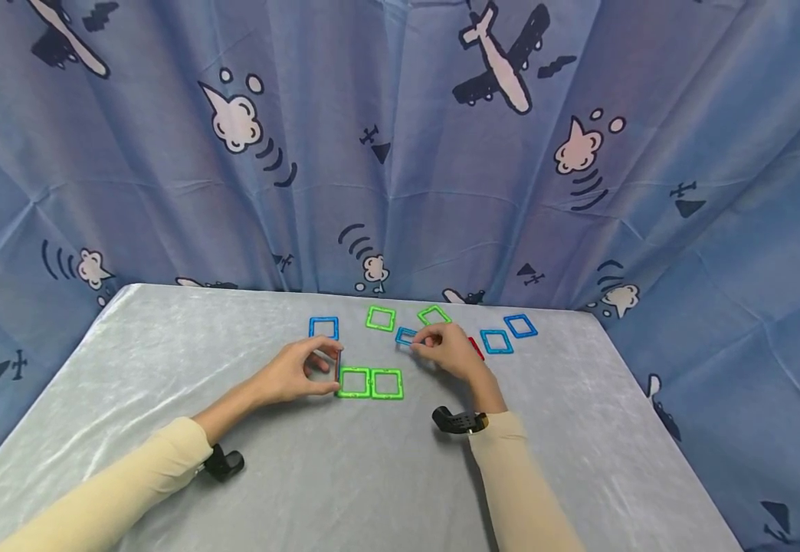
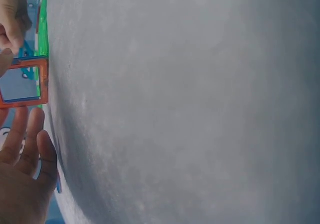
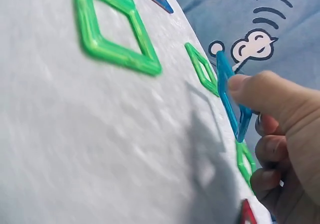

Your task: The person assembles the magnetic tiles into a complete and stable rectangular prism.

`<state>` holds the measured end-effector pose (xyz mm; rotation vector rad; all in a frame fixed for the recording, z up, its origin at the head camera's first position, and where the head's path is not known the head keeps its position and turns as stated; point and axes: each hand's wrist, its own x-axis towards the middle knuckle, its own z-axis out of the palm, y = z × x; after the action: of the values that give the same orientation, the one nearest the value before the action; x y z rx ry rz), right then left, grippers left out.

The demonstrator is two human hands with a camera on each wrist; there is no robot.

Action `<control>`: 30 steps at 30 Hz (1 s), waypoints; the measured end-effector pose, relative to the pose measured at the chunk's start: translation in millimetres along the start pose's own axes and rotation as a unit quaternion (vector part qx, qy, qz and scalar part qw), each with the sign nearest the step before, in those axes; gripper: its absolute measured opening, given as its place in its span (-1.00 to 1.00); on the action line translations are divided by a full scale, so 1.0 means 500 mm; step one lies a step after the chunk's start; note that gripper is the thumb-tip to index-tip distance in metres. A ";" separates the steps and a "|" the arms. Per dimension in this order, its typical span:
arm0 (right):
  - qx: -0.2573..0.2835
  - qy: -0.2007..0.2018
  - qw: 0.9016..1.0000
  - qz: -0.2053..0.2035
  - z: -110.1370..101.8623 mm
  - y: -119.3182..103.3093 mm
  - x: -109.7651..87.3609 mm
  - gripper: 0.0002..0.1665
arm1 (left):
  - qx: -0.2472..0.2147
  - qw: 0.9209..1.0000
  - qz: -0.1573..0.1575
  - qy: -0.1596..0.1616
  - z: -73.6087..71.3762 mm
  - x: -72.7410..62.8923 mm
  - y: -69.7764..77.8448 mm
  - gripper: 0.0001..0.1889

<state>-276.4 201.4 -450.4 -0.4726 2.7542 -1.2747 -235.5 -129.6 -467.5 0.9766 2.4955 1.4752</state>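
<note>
Two green square magnetic tiles lie side by side on the table, the left green tile (image 1: pixel 355 396) touching the right green tile (image 1: pixel 388 398). My left hand (image 1: pixel 293 373) holds a red-orange square magnetic tile (image 2: pixel 44 83) upright by its edges, at the outer edge of the left green tile. Whether the two touch is hard to tell. Farther back, my right hand (image 1: pixel 451 353) pinches a light blue square magnetic tile (image 3: pixel 226 96) between thumb and fingers. That tile is tilted and raised above the cloth, its shadow falling beneath it.
Along the back lie a blue tile (image 1: pixel 324 318), a green tile (image 1: pixel 381 329), another green tile (image 1: pixel 434 308), a lighter blue tile (image 1: pixel 498 352) and a dark blue tile (image 1: pixel 520 316). A red tile (image 1: pixel 476 349) is partly behind my right hand. A patterned curtain (image 1: pixel 400 153) hangs behind the white-covered table (image 1: pixel 345 483).
</note>
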 end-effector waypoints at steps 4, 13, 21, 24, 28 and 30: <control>0.001 -0.002 1.000 -0.022 -0.020 -0.002 -0.002 -0.94 | -0.005 1.000 0.003 0.001 0.001 -0.001 0.000 -0.37; 0.016 0.001 0.997 -0.079 -0.046 0.003 -0.013 -0.94 | -0.002 1.000 0.001 0.000 0.006 -0.001 -0.007 -0.36; 0.005 -0.025 0.995 -0.094 -0.052 -0.008 -0.019 -0.93 | -0.004 1.000 0.008 0.000 0.005 -0.001 -0.007 -0.38; -0.003 -0.033 0.994 -0.104 -0.055 -0.011 -0.026 -0.93 | -0.001 1.000 0.004 0.000 0.004 -0.002 -0.007 -0.37; -0.011 -0.038 0.992 -0.123 -0.057 -0.015 -0.037 -0.93 | 0.002 1.000 0.000 -0.001 0.001 -0.003 -0.003 -0.35; -0.007 -0.041 0.991 -0.129 -0.057 -0.019 -0.041 -0.94 | 0.002 1.000 -0.001 -0.002 0.000 -0.003 -0.002 -0.35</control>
<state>-259.9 222.8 -425.9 -0.8868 2.7021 -1.2526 -234.9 -131.0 -468.8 0.9769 2.4971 1.4673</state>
